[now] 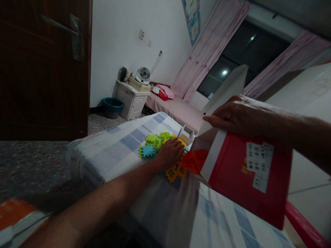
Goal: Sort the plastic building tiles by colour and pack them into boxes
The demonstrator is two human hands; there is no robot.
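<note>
My right hand (232, 115) grips the upper edge of a red cardboard box (232, 172) with white labels. The box is tilted, its open side towards the pile on the bed or table. Something bright orange-red (195, 161) shows at its mouth, too blurred to name. My left hand (170, 151) lies over a pile of plastic interlocking blocks, its fingers stretched out and touching them. Green blocks (157, 138) and a blue block (148, 151) lie beyond and left of it. Yellow-orange window-pattern blocks (172, 173) lie nearer me, below my hand.
The blocks rest on a blue-and-white checked cloth (116, 155). A small light-coloured open box (188, 133) stands behind the pile. Further back are a pink-covered bed (181, 112), a white cabinet (130, 103) with a fan (143, 74), and a teal bucket (112, 107).
</note>
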